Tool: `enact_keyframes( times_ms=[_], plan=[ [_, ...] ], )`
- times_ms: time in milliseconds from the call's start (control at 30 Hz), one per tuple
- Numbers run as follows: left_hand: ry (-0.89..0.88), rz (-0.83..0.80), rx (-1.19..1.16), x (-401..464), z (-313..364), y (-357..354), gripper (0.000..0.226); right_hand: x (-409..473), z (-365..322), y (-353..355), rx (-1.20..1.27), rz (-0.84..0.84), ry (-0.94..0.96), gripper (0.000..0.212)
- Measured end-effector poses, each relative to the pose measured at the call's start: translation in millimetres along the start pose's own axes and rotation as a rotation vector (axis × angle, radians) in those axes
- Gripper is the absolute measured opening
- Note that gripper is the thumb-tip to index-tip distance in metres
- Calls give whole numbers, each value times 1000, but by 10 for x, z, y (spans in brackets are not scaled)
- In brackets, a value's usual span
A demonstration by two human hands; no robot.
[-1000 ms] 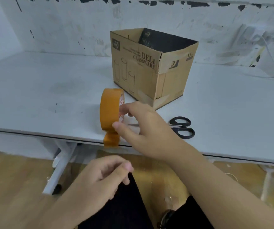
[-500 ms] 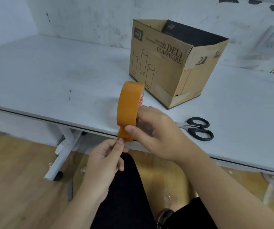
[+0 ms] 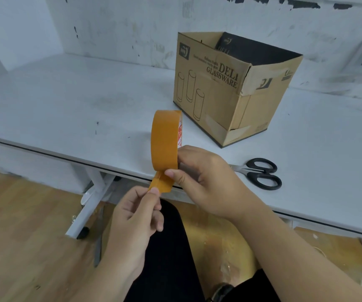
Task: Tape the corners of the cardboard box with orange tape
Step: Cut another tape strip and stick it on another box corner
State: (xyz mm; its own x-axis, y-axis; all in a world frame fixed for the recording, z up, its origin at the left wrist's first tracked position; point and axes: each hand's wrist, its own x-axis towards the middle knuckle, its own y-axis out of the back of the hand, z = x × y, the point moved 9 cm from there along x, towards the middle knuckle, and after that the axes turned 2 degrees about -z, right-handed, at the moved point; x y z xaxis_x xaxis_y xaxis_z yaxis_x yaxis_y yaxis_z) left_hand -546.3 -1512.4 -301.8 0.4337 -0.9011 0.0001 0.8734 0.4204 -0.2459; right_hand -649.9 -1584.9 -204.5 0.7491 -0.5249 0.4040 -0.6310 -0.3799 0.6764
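- A person's right hand [image 3: 206, 177] grips a roll of orange adhesive tape [image 3: 164, 140], held upright on edge in the air just above the near edge of a white tabletop [image 3: 66, 101]; the thumb lies across the roll's lower rim.
- The left hand [image 3: 136, 216] pinches the loose end of the orange tape [image 3: 160, 184] between thumb and forefinger, just below the roll.
- An open-topped brown cardboard box [image 3: 230, 88] printed with "DELI GLASSWARE" and outlines of three glasses stands on the tabletop beyond the roll, apart from both hands, one corner turned toward the camera.
- A pair of black-handled scissors [image 3: 260, 173] lies flat on the tabletop to the right of the right hand, between the box and the table's near edge.
- Below the table edge are a wooden floor [image 3: 23, 236] and the person's dark-clothed legs [image 3: 171, 258].
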Motion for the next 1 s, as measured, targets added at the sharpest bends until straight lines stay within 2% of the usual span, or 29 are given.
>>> enact_keyframes(
  times_ms=[100,200,300,567,767,1000],
  plan=[
    [-60,8,33,-45,42,-17,33,-1,-6,32,35,17,-2,22],
    [-41,22,16,-109,34,18,31,2,-4,31,54,17,-11,23],
    [-19,39,3,-149,-2,87,24,-5,-1,-2,-8,13,-22,23],
    [-10,17,-10,-303,-120,112,36,-6,27,8,-149,75,-54,21],
    [-28,-20,29,-319,-134,154,33,15,39,15,-193,105,-66,19],
    [76,29,-6,-254,-358,189,28,10,69,48,-205,134,-110,23]
  ],
)
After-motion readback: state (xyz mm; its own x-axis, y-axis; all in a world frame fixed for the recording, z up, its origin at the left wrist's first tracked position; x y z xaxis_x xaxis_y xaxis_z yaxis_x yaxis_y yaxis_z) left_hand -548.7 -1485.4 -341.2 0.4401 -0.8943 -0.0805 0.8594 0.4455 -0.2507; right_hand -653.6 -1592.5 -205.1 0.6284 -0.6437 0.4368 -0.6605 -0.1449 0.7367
